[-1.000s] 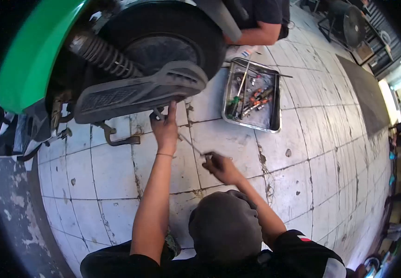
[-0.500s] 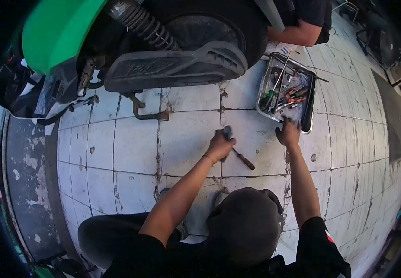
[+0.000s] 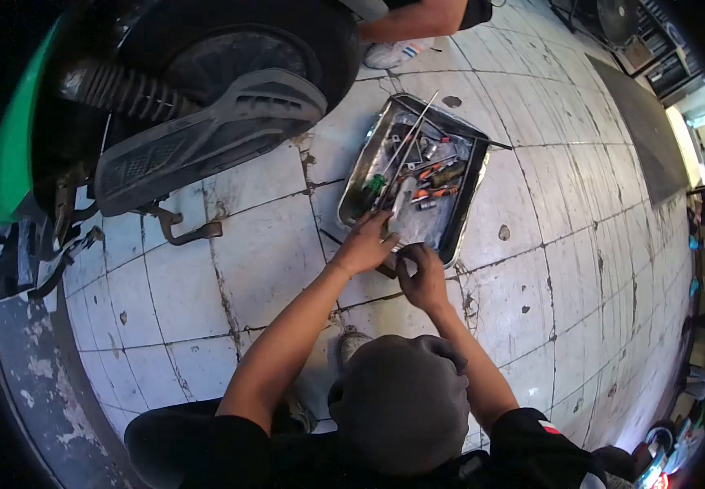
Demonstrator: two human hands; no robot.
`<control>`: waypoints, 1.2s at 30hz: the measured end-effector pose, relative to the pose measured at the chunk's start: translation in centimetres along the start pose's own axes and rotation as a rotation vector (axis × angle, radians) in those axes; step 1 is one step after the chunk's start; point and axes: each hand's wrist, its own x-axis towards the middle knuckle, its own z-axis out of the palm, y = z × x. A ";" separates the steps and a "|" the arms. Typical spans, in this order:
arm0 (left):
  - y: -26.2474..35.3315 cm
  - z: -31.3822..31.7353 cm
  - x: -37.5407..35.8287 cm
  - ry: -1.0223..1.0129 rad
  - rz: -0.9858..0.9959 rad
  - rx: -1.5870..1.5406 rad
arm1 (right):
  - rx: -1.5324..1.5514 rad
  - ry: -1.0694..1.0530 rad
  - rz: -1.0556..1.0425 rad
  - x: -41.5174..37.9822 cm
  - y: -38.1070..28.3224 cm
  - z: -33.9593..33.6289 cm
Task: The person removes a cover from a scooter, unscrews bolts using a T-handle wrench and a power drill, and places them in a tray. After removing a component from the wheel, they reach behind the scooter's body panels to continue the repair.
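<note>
My left hand (image 3: 366,244) is over the near left corner of a metal tray (image 3: 468,191). Its fingers are closed around something I cannot make out; a pale, blurred elongated object (image 3: 403,200) shows just past the fingertips. At the tray's near rim, the curled fingers of my right hand (image 3: 424,279) grip the edge. In the tray lie a green-handled screwdriver (image 3: 373,186), several orange-handled tools (image 3: 435,193) and sockets (image 3: 427,205). On the floor, partly hidden beneath my left hand, is a screwdriver with a brown handle (image 3: 386,270).
A scooter with a black rear wheel (image 3: 320,49) and green body panel (image 3: 22,138) stands at the upper left, its kick lever (image 3: 193,236) low over the tiles. Another person's arm (image 3: 417,20) and shoe (image 3: 397,53) are beyond the tray. A dark mat (image 3: 642,134) lies right.
The view has turned to the right. The tray has come closer to me, up to the brown-handled screwdriver. My left hand has moved from the floor to the tray, beside my right hand.
</note>
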 end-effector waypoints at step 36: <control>-3.2 -5.8 -11.4 -0.119 -0.209 0.070 | -1.049 -0.872 -0.274 21.7 5.6 -10.8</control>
